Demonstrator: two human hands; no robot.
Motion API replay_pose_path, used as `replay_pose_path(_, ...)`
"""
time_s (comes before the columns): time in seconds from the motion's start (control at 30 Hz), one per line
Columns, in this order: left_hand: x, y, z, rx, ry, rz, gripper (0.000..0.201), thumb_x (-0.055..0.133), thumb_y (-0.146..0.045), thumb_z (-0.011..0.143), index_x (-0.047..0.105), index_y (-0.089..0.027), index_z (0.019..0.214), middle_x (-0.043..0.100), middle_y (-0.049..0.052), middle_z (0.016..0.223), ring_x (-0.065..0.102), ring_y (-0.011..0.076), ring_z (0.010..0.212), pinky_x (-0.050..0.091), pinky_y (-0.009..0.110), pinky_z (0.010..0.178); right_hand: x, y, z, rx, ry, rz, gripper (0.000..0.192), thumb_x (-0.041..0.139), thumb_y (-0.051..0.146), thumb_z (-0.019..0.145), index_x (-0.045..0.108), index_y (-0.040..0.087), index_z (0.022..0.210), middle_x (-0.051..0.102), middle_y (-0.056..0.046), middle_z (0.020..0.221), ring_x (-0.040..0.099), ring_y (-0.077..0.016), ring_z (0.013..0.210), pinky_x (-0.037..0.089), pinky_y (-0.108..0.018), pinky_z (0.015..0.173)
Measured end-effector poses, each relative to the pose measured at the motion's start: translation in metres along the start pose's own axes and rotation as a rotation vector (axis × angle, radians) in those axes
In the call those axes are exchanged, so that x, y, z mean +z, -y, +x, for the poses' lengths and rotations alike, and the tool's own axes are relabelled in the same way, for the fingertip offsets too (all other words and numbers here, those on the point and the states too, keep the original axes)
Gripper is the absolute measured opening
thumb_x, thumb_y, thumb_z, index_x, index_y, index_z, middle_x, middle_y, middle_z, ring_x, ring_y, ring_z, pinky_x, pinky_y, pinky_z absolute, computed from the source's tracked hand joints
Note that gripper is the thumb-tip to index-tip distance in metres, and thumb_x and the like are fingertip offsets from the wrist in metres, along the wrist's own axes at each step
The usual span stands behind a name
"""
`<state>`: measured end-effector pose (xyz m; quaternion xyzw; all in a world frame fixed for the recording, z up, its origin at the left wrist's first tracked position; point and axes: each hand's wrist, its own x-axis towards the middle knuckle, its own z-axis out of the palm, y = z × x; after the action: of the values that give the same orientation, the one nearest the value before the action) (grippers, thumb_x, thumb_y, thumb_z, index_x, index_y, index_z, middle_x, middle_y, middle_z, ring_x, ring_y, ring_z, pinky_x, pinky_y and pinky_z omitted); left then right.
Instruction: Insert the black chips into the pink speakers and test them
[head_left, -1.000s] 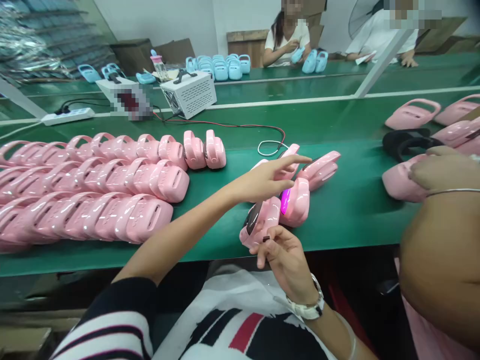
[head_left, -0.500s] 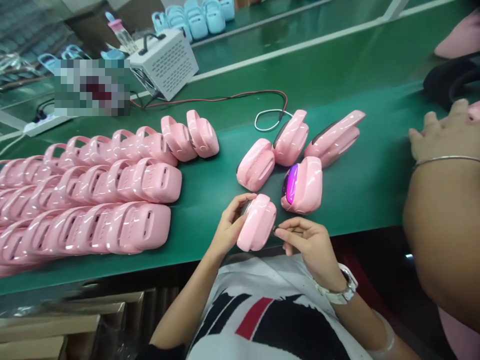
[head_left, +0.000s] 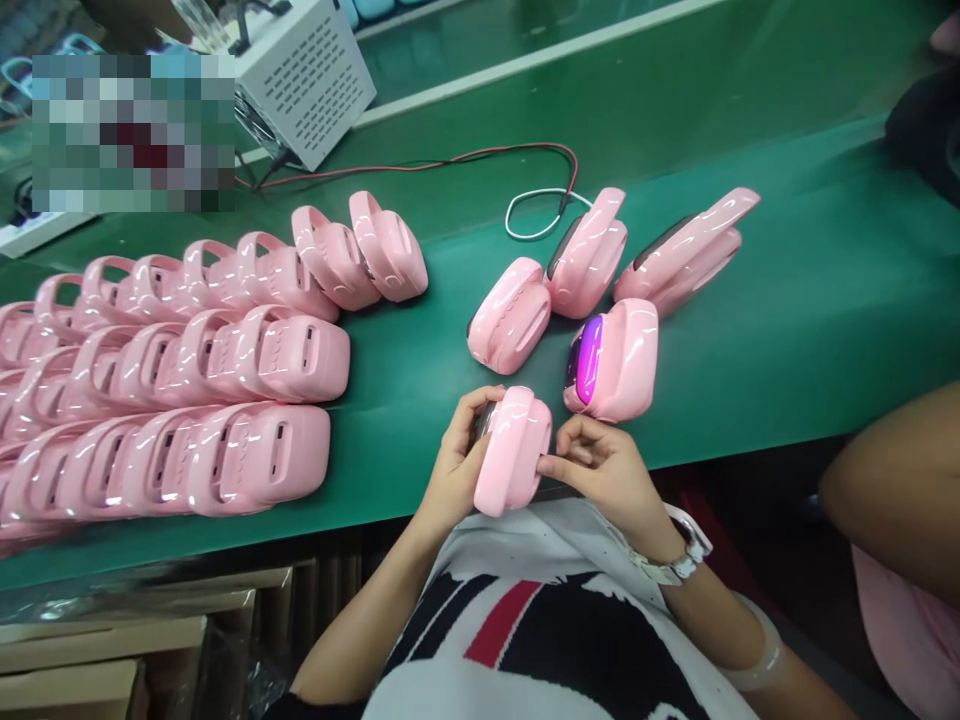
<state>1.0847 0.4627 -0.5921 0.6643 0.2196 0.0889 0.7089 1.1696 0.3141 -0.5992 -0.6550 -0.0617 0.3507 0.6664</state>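
Observation:
My left hand (head_left: 452, 463) grips a pink plastic device (head_left: 514, 449) with a handle, held upright at the near edge of the green table (head_left: 757, 330). My right hand (head_left: 600, 465), with a white watch at the wrist, pinches the device's right side with fingertips. Just beyond stands a second pink device (head_left: 615, 360) whose front panel glows purple. Three more pink devices lie behind it: one (head_left: 510, 315) to the left, one (head_left: 589, 253) in the middle, one (head_left: 686, 252) lying long to the right.
Rows of several pink devices (head_left: 187, 390) fill the table's left side. A white vented box (head_left: 307, 70) stands at the back with red and black wires (head_left: 480, 158) and a white cable loop (head_left: 536, 212). Another person's arm (head_left: 892, 480) is at right. Cardboard boxes (head_left: 105, 660) sit below.
My left hand came back from pointing at the far devices and took hold of the near pink device. My right hand closed onto its side. The view tilted down and nearer.

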Motion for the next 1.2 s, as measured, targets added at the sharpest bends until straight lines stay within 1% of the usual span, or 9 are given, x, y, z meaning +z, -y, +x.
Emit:
replay_pose_path(0.13,-0.004,0.002,0.004,-0.053,0.019,-0.031,0.029,0.054,-0.026,0.084,0.054,-0.024,0.112,0.059,0.004,0.121,0.052,0.0216,0.118,0.041,0.032,0.101,0.002,-0.006,0.003,0.073,0.074,0.089,0.049,0.089,0.044,0.051,0.047,0.019,0.058,0.037,0.009,0.051,0.031,-0.0060,0.048,0.026,-0.021,0.045)
replay_pose_path(0.23,-0.005,0.002,0.007,-0.088,0.050,-0.065,0.034,0.052,-0.015,0.078,0.054,-0.025,0.111,0.058,0.002,0.121,0.051,0.0199,0.119,0.039,0.030,0.101,-0.002,-0.004,0.002,0.117,0.142,0.191,0.046,0.089,0.041,0.054,0.050,0.018,0.063,0.046,0.007,0.055,0.036,-0.0054,0.047,0.028,-0.020,0.044)
replay_pose_path(0.4,-0.001,0.000,0.009,-0.069,0.052,-0.048,0.035,0.051,-0.012,0.075,0.053,-0.024,0.107,0.057,0.002,0.119,0.051,0.0174,0.113,0.040,0.025,0.094,-0.010,-0.001,0.001,0.151,0.185,0.214,0.039,0.086,0.040,0.059,0.057,0.016,0.066,0.052,0.005,0.058,0.040,-0.0053,0.049,0.031,-0.018,0.045)
replay_pose_path(0.6,0.000,0.007,0.008,-0.077,0.050,-0.050,0.035,0.052,-0.015,0.077,0.052,-0.026,0.110,0.055,0.002,0.124,0.050,0.0185,0.117,0.039,0.027,0.098,-0.009,-0.004,0.004,0.137,0.162,0.181,0.038,0.088,0.039,0.057,0.057,0.016,0.063,0.051,0.005,0.054,0.037,-0.0057,0.048,0.027,-0.020,0.046)
replay_pose_path(0.73,-0.001,0.006,0.008,-0.043,0.111,0.006,0.042,0.052,-0.018,0.080,0.050,-0.029,0.120,0.051,0.000,0.131,0.048,0.0183,0.119,0.038,0.026,0.100,-0.008,-0.002,0.003,0.147,0.142,0.185,0.041,0.088,0.040,0.055,0.053,0.017,0.057,0.047,0.006,0.049,0.033,-0.0053,0.046,0.024,-0.021,0.046)
replay_pose_path(0.9,0.000,-0.006,0.007,0.045,0.166,0.148,0.041,0.046,-0.028,0.085,0.048,-0.023,0.125,0.057,0.003,0.120,0.053,0.0187,0.105,0.040,0.027,0.093,-0.008,0.007,0.002,0.196,0.129,0.149,0.045,0.090,0.038,0.050,0.050,0.018,0.053,0.044,0.007,0.044,0.029,-0.0041,0.043,0.019,-0.020,0.043)
replay_pose_path(1.0,0.000,-0.011,0.007,0.067,0.170,0.217,0.041,0.046,-0.036,0.088,0.047,-0.020,0.127,0.057,0.005,0.120,0.053,0.0200,0.104,0.040,0.029,0.094,-0.007,0.009,0.001,0.233,0.124,0.140,0.046,0.090,0.039,0.050,0.049,0.018,0.054,0.042,0.008,0.043,0.027,-0.0034,0.041,0.019,-0.020,0.042)
replay_pose_path(1.13,-0.007,-0.013,0.010,-0.017,0.232,0.216,0.046,0.049,-0.032,0.088,0.043,-0.023,0.133,0.053,0.005,0.128,0.052,0.0213,0.112,0.038,0.030,0.100,-0.005,0.005,0.000,0.209,0.141,0.188,0.042,0.089,0.036,0.055,0.051,0.017,0.058,0.043,0.008,0.045,0.033,-0.0043,0.041,0.024,-0.020,0.042)
replay_pose_path(1.2,-0.011,-0.015,0.009,-0.068,0.270,0.203,0.048,0.052,-0.029,0.087,0.042,-0.025,0.134,0.050,0.004,0.133,0.050,0.0222,0.118,0.036,0.031,0.104,-0.006,0.001,-0.003,0.185,0.183,0.262,0.036,0.086,0.038,0.061,0.056,0.017,0.065,0.045,0.008,0.049,0.035,-0.0050,0.042,0.028,-0.020,0.043)
